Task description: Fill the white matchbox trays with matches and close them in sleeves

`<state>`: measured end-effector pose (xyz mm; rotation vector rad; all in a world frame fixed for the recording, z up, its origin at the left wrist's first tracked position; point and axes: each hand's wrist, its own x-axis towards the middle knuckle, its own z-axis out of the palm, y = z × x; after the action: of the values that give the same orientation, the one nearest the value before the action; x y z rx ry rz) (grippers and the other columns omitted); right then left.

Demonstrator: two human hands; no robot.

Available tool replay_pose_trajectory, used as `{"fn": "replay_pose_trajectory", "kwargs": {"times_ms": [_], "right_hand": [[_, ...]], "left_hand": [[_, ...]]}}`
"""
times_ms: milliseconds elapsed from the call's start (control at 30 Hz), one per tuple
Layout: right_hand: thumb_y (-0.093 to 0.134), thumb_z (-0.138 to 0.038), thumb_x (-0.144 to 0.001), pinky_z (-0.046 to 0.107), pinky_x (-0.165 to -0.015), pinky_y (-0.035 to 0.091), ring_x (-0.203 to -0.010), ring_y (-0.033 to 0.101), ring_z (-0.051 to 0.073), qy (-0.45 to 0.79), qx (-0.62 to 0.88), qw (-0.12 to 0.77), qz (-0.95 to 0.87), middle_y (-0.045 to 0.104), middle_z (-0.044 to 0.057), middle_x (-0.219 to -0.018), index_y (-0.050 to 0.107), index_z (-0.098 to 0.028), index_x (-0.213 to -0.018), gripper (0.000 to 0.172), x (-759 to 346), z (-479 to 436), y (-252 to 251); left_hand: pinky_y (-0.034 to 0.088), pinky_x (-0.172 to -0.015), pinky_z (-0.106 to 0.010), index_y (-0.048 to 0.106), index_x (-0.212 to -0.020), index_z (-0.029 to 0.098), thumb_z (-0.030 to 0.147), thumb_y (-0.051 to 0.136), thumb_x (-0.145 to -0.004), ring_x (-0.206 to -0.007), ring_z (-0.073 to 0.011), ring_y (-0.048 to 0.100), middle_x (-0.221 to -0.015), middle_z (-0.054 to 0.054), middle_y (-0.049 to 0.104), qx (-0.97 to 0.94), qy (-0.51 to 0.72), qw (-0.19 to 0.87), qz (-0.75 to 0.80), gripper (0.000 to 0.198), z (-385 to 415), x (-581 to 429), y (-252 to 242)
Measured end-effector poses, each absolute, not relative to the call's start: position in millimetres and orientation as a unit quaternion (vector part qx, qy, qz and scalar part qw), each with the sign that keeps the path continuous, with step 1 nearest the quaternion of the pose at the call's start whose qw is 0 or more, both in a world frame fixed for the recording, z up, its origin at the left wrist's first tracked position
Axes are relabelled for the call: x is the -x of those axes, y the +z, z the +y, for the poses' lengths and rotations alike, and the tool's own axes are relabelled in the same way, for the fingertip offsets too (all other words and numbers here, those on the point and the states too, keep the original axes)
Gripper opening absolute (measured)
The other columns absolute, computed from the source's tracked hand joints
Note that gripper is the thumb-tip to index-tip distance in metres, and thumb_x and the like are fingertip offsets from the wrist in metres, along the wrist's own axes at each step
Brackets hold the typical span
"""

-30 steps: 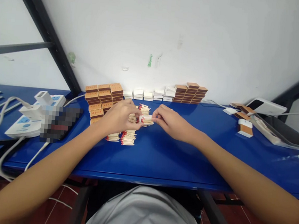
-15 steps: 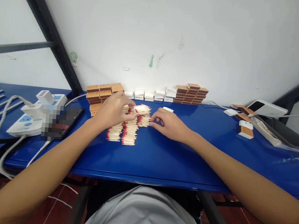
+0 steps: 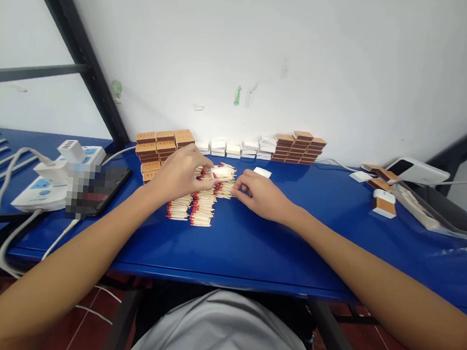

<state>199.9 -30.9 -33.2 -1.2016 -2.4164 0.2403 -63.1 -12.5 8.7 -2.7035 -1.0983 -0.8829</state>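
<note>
Between the thumb and fingers of my left hand (image 3: pixel 182 170) is a small white matchbox tray (image 3: pixel 222 172), tilted, with some red-headed matches in it. It hangs over piles of loose matches (image 3: pixel 202 210), laid in rows with their red heads to the left. My right hand (image 3: pixel 262 194) has its thumb and index finger drawn together at the stick ends of the right-hand match pile; whether a match is between the fingertips is too small to tell. Just behind that hand lies another white tray (image 3: pixel 262 172).
Brown matchboxes (image 3: pixel 154 149) are stacked back left, and more matchboxes (image 3: pixel 299 148) back right, with white trays (image 3: pixel 233 150) between them along the wall. A power strip (image 3: pixel 40 185) and phone (image 3: pixel 109 191) lie left. Loose boxes (image 3: pixel 384 204) and a white device (image 3: pixel 417 169) lie right.
The tray in my left hand has tipped slightly, so its inside shows more. My right hand has shifted a little left, its fingertips closer together at the matches.
</note>
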Motion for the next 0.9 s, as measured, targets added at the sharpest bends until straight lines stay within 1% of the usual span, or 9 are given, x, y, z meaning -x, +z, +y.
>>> {"fn": "replay_pose_trajectory", "kwargs": {"times_ms": [100,267,433,700,900], "right_hand": [[0.062,-0.022,-0.101,0.030,-0.074,0.041,-0.083,0.058,0.019,0.072,0.441,0.221,-0.867,0.063,0.005,-0.097,0.067,-0.019,-0.094,0.009,-194,-31,-35],[0.060,-0.022,-0.103,0.031,-0.073,0.040,-0.084,0.058,0.020,0.063,0.450,0.193,-0.870,0.062,0.006,-0.097,0.066,-0.020,-0.094,0.011,-188,-30,-38],[0.057,-0.026,-0.106,0.032,-0.073,0.041,-0.083,0.058,0.020,0.060,0.444,0.181,-0.876,0.062,0.007,-0.101,0.064,-0.020,-0.098,0.013,-192,-28,-38],[0.055,-0.025,-0.107,0.032,-0.076,0.044,-0.085,0.059,0.020,0.059,0.416,0.180,-0.889,0.061,0.007,-0.102,0.062,-0.020,-0.099,0.011,-197,-27,-37],[0.057,-0.023,-0.106,0.032,-0.078,0.045,-0.088,0.059,0.021,0.066,0.408,0.158,-0.897,0.062,0.008,-0.103,0.063,-0.020,-0.100,0.009,-201,-26,-35]], "left_hand": [[0.048,-0.081,-0.038,0.079,-0.089,0.019,0.034,0.081,-0.084,-0.092,-0.0252,0.064,-0.086,-0.006,0.076,0.885,-0.289,0.046,-0.363,0.017,-12,63,9],[0.049,-0.081,-0.038,0.079,-0.088,0.020,0.036,0.080,-0.086,-0.091,-0.0250,0.064,-0.085,-0.005,0.076,0.886,-0.289,0.051,-0.360,0.016,-13,62,9],[0.048,-0.080,-0.038,0.078,-0.090,0.020,0.036,0.080,-0.085,-0.091,-0.0255,0.063,-0.085,-0.005,0.077,0.887,-0.291,0.046,-0.356,0.017,-13,62,8],[0.049,-0.082,-0.038,0.079,-0.093,0.019,0.037,0.080,-0.085,-0.093,-0.0259,0.064,-0.087,-0.006,0.078,0.886,-0.282,0.039,-0.365,0.020,-12,63,8],[0.049,-0.082,-0.039,0.079,-0.092,0.019,0.036,0.081,-0.085,-0.094,-0.0260,0.064,-0.087,-0.005,0.077,0.885,-0.288,0.041,-0.364,0.018,-11,64,7]]}}
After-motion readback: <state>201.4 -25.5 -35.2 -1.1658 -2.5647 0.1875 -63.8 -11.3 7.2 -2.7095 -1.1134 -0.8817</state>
